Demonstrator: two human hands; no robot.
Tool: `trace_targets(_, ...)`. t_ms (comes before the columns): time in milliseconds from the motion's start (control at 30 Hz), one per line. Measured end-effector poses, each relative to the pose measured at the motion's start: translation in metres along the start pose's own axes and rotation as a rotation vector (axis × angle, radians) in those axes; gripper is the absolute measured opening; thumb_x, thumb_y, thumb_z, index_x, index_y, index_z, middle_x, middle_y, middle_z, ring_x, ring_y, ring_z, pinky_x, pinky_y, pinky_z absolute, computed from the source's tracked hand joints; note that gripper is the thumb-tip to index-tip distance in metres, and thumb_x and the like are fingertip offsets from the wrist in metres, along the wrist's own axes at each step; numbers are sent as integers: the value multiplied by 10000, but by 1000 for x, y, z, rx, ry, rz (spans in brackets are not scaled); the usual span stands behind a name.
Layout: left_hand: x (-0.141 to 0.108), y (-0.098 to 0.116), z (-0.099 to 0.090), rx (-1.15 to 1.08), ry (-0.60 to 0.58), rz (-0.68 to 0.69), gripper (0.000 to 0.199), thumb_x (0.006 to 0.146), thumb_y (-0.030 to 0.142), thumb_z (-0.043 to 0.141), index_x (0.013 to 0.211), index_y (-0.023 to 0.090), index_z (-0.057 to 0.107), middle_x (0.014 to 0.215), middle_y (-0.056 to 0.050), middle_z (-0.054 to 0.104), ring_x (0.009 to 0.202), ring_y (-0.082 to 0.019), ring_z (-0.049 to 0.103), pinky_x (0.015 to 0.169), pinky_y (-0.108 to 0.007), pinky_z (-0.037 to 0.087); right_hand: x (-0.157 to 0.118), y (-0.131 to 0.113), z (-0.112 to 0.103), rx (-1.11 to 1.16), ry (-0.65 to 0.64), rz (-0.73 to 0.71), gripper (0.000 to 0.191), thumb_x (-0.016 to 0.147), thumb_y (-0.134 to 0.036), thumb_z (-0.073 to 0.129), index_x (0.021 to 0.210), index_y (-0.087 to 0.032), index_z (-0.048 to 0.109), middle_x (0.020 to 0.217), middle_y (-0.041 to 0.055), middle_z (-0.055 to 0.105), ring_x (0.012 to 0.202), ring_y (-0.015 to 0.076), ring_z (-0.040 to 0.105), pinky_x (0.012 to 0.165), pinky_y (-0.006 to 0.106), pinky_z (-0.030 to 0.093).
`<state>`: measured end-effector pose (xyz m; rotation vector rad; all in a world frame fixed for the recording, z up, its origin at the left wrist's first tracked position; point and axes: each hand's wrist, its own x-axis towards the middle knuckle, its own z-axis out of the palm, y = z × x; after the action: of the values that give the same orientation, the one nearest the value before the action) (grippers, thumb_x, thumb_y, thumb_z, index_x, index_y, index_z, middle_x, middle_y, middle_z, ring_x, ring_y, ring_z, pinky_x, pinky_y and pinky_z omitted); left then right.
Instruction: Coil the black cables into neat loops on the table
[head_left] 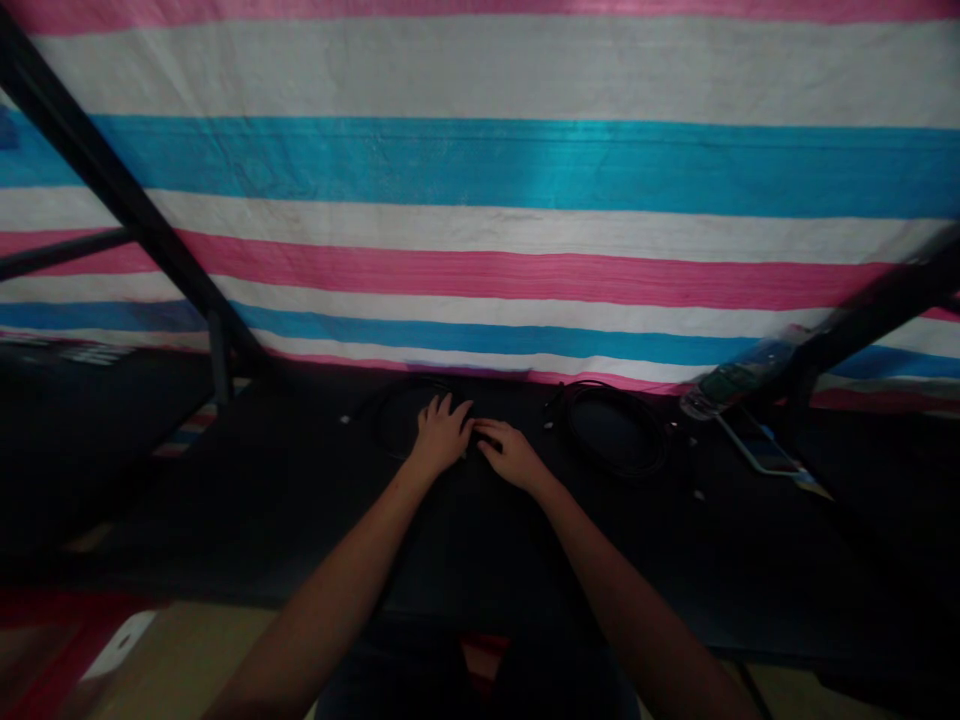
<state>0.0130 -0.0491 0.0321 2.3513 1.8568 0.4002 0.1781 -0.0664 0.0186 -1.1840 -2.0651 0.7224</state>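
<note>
- Far to the left of the left grip, a dark pole (135, 220) slants down to the black counter (247, 510); a striped sheet (480, 170) hangs beyond both grips.
- Left of the left grip lies a pale connector (345, 419), loose at the end of the left cable (376, 418), whose dark loop runs in under that grip.
- The left grip (442, 437), palm down, has its fingers spread over the loop's right side; I cannot tell whether they close on it underneath.
- Just beside it, the right grip (513, 452) has fingers bent and close together, tips near the left one; what they pinch, if anything, is hidden.
- So the left cable looks partly done: a loop is formed, one end is loose, and the stretch at the grips is too dark to judge.
- Right of the right grip, well apart, the right cable (571, 425) lies in a round coil; it seems the tidier, though whether anything binds it cannot be seen.
- Farther right stand a clear bottle (739, 380) and, near its base, a phone (761, 445) lying flat, both out of either grip's contact.
</note>
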Motion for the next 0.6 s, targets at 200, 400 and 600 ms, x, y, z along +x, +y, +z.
trace_targets(200,3,-15,-11,38,17,-171,465,968,410,446,1402,271,540,1485,-169,458,1381,-410,360,1062,-604,338,0,2,0,18,16,24,321,877,-146,566,1155,-176,722,1267,118,678,1200,234,612,1075,441,447)
trace_targets(400,11,-44,-21,23,-18,-269,532,922,488,517,1415,288,525,1498,-151,456,1387,-443,332,1057,-657,315,-1,2,-3,37,8,42,284,880,-155,566,1097,-208,741,1252,95,685,1177,221,626,1056,436,461)
trace_targets(600,15,-62,-32,17,-7,-328,508,900,380,546,1395,265,532,1460,-135,507,1325,-420,408,1035,-662,342,-1,4,-3,41,9,27,269,885,-165,562,1079,-195,746,1226,106,696,1163,224,635,1054,435,463)
